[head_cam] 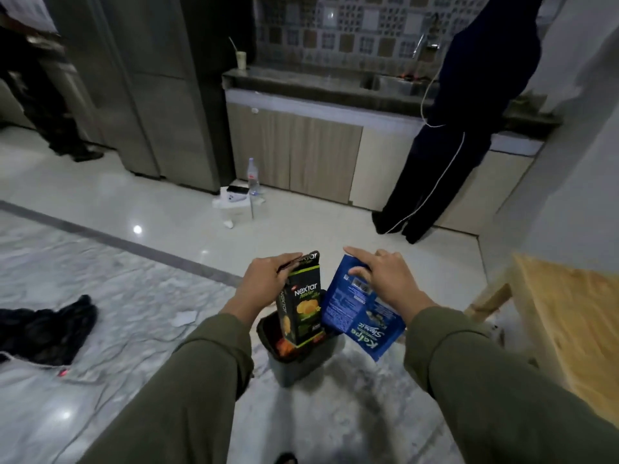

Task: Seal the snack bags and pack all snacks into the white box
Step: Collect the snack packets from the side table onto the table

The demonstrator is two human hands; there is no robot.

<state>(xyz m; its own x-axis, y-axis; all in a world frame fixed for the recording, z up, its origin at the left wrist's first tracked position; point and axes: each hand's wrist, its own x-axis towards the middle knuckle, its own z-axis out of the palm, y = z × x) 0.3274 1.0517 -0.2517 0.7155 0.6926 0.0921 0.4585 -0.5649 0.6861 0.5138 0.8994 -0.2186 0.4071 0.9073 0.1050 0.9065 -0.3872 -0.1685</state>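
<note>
The left hand point(264, 279) grips the top end of a black and green Nextar box point(301, 306), fingers curled over its opened upper flap. The box stands nearly upright, tilted slightly toward 11 o'clock, with its lower end inside the mouth of a small dark bin point(291, 363).

The right hand point(385, 279) holds a blue Kalpa snack bag point(355, 306) at its upper edge. The thumb lies on the near face of the bag; the index finger points straight toward 10 o'clock, and the other fingers are loosely bent. The bag hangs at a slant, printed face toward the camera with its lettering upside down, and its lower corner points toward 5 o'clock, outside the bin and just right of it. Box and bag sit side by side, touching or nearly so; which one cannot be told.

The bin stands on the marble floor point(100, 262), at 6 o'clock from both hands. Something orange shows inside it, beneath the box. Both forearms wear olive sleeves point(207, 380).

At 3 o'clock stands a light wooden table point(569, 329). At 9 o'clock a dark cloth point(47, 329) lies on the floor. At 12 o'clock, a clear bottle point(253, 175) stands before the kitchen cabinets point(301, 155). At 1 o'clock a person in dark clothing point(445, 145) stands at the counter.
</note>
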